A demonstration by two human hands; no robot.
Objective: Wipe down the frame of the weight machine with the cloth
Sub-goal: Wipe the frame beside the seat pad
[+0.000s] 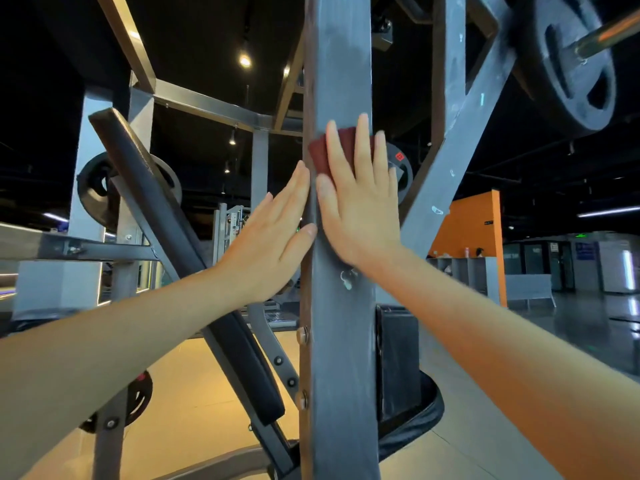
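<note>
A grey upright post of the weight machine frame (341, 341) runs from top to bottom through the middle of the view. My right hand (360, 202) lies flat on the post's front face with straight fingers, pressing a dark red cloth (320, 155) against it. Only the cloth's upper and left edges show past the fingers. My left hand (273, 233) rests flat against the post's left side, fingers straight, thumb touching the post's edge.
A diagonal frame brace (460, 133) rises to the right of the post, with a black weight plate (575, 64) on a bar at the top right. A padded black bench back (166, 230) slants at the left. More weight plates (100, 188) hang behind it.
</note>
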